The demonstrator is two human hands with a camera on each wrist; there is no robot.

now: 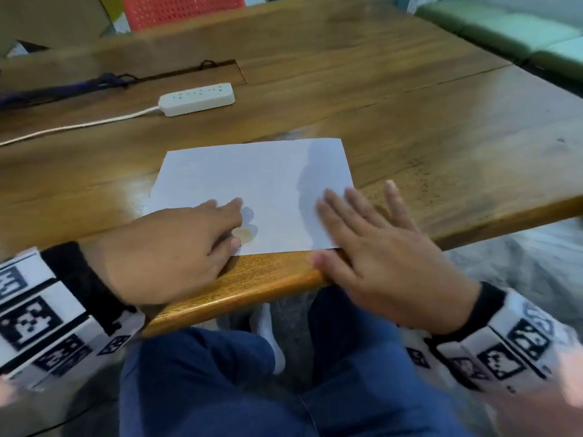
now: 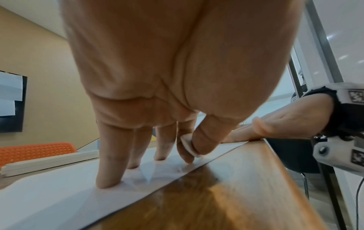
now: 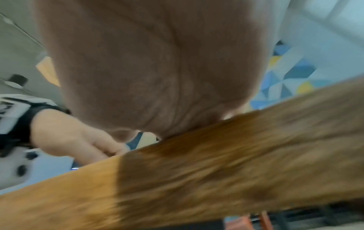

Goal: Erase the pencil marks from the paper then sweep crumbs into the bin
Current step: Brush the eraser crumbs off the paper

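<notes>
Wooden table (image 1: 394,99), red chair (image 1: 183,9), green sofa (image 1: 511,29), tan wall (image 2: 51,77).

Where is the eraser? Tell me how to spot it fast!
Find the wooden table and the white paper near its front edge. The left hand rests on the paper's near left corner. The eraser is the small pale oval pinched between that hand's thumb and forefinger, creamier than the paper.

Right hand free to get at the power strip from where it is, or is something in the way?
Probably yes. The right hand lies open and flat at the paper's near right corner, holding nothing. Only bare table and paper lie between it and the power strip, though it is a long forward reach to the left.
</notes>
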